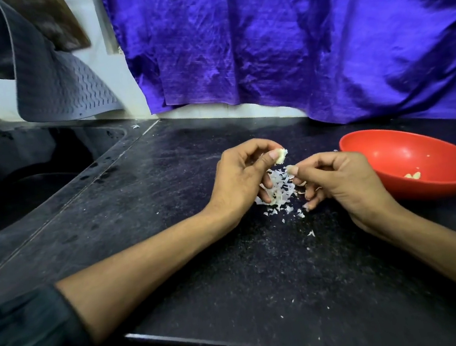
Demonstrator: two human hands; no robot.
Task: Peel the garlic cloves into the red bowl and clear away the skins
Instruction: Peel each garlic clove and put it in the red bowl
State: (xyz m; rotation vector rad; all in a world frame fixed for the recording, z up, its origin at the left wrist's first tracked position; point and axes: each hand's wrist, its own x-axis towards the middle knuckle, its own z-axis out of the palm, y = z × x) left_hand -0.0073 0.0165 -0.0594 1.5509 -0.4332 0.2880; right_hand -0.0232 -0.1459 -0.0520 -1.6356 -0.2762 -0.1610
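The garlic clove [365, 145] is pinched between thumb and forefinger of the left hand [239, 180], raised above the counter [171, 237] and left of the red bowl [394, 181]. Its surface looks mostly bare; whether any skin remains on the hidden side cannot be judged from this view. The right hand [346, 184] sits between the clove and the bowl, thumb and forefinger nipped on what appears to be a small scrap of skin [289, 168], the other fingers curled under.

A loose pile of skins [278, 192] lies on the counter directly under both hands, left of the bowl and not touching it, with stray flakes scattered towards the near edge. A few peeled cloves [413, 175] rest in the bowl's bottom.

Judgement: peeling of this clove is near complete. To finish well, drop the scrap onto the pile, not towards the bowl; turn the clove to check for clinging film; then carry it fully over the rim before letting go.

Beyond the bowl hangs a purple cloth [290, 35]; far left of it, a sink [20, 175].
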